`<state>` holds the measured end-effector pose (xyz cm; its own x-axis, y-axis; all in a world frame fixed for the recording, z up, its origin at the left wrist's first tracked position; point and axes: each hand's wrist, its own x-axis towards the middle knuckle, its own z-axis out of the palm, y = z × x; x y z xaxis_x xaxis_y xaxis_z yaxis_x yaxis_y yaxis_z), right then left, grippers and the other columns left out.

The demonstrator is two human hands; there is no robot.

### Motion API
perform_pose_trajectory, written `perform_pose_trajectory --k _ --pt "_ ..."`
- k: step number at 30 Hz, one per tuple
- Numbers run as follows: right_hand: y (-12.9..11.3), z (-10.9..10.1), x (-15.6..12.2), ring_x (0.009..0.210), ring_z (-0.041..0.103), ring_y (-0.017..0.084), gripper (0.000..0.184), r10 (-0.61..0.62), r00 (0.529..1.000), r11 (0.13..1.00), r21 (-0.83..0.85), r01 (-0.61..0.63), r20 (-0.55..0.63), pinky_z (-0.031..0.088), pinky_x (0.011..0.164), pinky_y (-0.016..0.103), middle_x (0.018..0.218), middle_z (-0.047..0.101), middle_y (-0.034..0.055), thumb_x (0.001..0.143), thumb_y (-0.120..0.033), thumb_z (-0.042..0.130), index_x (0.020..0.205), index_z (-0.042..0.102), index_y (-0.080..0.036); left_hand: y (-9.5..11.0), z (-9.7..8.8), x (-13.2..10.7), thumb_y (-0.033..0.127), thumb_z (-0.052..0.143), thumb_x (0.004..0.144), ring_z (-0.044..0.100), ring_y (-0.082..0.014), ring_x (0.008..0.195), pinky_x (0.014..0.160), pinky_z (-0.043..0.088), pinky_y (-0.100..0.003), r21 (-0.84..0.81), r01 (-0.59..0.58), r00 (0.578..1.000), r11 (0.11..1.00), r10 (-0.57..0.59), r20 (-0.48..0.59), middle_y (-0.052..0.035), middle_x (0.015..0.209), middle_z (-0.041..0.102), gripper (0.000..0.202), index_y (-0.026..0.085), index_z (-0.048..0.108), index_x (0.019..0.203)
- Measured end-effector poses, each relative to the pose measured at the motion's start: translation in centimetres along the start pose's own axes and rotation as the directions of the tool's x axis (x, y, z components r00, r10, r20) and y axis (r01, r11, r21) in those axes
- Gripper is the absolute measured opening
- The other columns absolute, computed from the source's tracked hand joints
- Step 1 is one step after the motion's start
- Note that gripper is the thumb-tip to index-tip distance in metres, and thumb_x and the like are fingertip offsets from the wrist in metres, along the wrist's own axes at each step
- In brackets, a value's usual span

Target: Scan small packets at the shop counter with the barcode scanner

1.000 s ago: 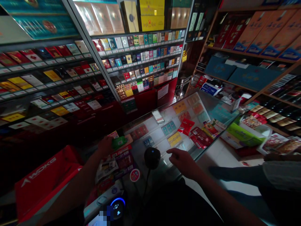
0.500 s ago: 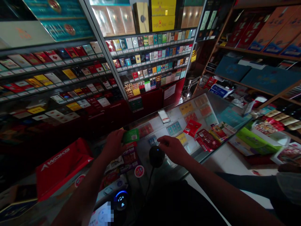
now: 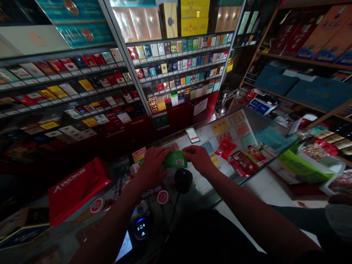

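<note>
A small green pack [image 3: 176,160] with a barcode label is held over the glass counter [image 3: 249,126] between both hands. My left hand [image 3: 152,165] grips its left end with fingers curled. Pinching the pack's right end is my right hand [image 3: 198,158]. Just below the pack sits a round black device [image 3: 183,180] with a cable running toward me.
Shelves of cigarette packs [image 3: 176,69] fill the wall ahead and to the left. A red box [image 3: 78,187] lies on the counter at left. Red sachets [image 3: 225,148] lie on the glass to the right. A device with a blue lit ring [image 3: 141,227] sits near me. Wooden shelves [image 3: 297,62] stand right.
My left hand carried the green pack rightward over the counter. My right hand rose from beside the black device and took hold of the pack's other end.
</note>
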<state>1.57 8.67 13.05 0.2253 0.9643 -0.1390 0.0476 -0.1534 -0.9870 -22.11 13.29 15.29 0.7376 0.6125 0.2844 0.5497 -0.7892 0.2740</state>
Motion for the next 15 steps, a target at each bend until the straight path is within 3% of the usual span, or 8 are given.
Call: perform_pose_trajectory --k 4,7,9,11,13,15 --pt "0.4 -0.5 0.0 0.073 0.069 0.019 0.028 0.089 0.996 0.965 0.247 -0.088 0.008 0.056 0.068 0.032 0.080 0.076 0.0039 0.064 -0.030 0.079 0.088 0.075 -0.017 -0.3 0.5 -0.1 0.026 0.073 0.080 0.047 -0.0364 0.141 0.120 0.033 -0.055 -0.148 0.063 0.998 0.987 -0.066 -0.014 -0.0145 0.153 0.052 0.074 0.026 0.051 0.151" --pt "0.8 -1.0 0.2 0.071 0.068 0.017 0.030 0.113 0.994 0.940 0.325 -0.107 -0.001 0.056 0.067 0.032 0.080 0.075 0.0036 0.060 -0.031 0.083 0.085 0.074 -0.017 -1.2 1.5 -0.5 0.038 0.079 0.079 0.045 -0.0363 0.146 0.122 0.034 -0.053 -0.358 0.234 0.967 0.904 -0.256 -0.015 -0.0142 0.160 0.047 0.081 0.026 0.049 0.154" --pt "1.0 -1.4 0.3 0.069 0.066 0.016 0.032 0.124 0.992 0.933 0.341 -0.115 -0.005 0.054 0.066 0.030 0.080 0.075 0.0034 0.058 -0.032 0.084 0.084 0.074 -0.017 -1.8 2.6 -0.5 0.047 0.079 0.080 0.052 -0.0350 0.140 0.117 0.041 -0.050 -0.529 0.395 0.898 0.751 -0.438 0.047 -0.0150 0.156 0.052 0.080 0.024 0.051 0.151" --pt "1.2 -1.7 0.3 0.068 0.065 0.015 0.034 0.136 0.991 0.924 0.361 -0.128 0.002 0.053 0.064 0.029 0.079 0.074 0.0026 0.057 -0.032 0.087 0.084 0.074 -0.017 -2.2 3.7 -0.3 0.054 0.077 0.081 0.061 -0.0331 0.130 0.108 0.049 -0.046 -0.670 0.522 0.791 0.527 -0.593 0.150 -0.0155 0.145 0.062 0.071 0.022 0.059 0.142" --pt "1.4 -1.9 0.3 0.067 0.065 0.015 0.037 0.148 0.989 0.903 0.405 -0.142 0.018 0.053 0.064 0.029 0.079 0.074 0.0019 0.055 -0.032 0.089 0.085 0.073 -0.017 -2.3 4.7 0.2 0.056 0.079 0.077 0.067 -0.0314 0.122 0.099 0.053 -0.042 -0.755 0.577 0.699 0.312 -0.666 0.260 -0.0152 0.135 0.069 0.064 0.021 0.067 0.129" --pt "1.4 -2.1 0.3 0.068 0.066 0.015 0.039 0.153 0.987 0.877 0.453 -0.158 0.046 0.054 0.064 0.029 0.079 0.074 0.0016 0.054 -0.033 0.090 0.085 0.073 -0.017 -2.0 5.4 0.8 0.053 0.084 0.073 0.071 -0.0294 0.111 0.092 0.056 -0.039 -0.805 0.573 0.664 0.154 -0.663 0.346 -0.0152 0.125 0.074 0.059 0.019 0.072 0.119"
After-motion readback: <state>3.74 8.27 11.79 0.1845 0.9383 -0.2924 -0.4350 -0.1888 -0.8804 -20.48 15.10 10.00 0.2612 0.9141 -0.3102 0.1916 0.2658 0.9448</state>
